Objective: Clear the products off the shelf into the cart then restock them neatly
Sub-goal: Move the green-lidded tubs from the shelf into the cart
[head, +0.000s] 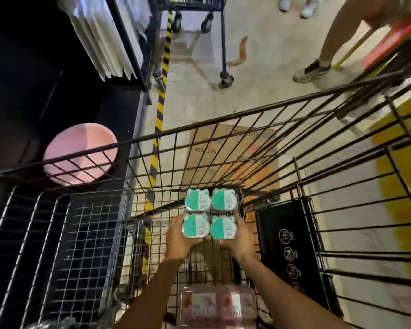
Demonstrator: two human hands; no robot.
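I am watching both hands holding one pack (209, 214) of four teal cups, low inside the cart (223, 119), near its far end. The left hand (179, 238) is gripping the near left corner and the right hand (239, 237) the near right corner, with the fingers of each curled round the edge of the pack; so each grip is pinching the pack, not spread. The pack is looking light to me, because two hands are carrying it only by one side, but I am judging this and cannot weigh it. The four cups seem joined by thin clear plastic, so I am expecting it to be a little slippery and to bend in the middle if it is held at one corner only. Taking it at two opposite sides, under the rims, is looking safest to me. The lids are probably thin foil, so pressing on top is risky. A pink pack (217, 305) is lying nearer to me in the cart.
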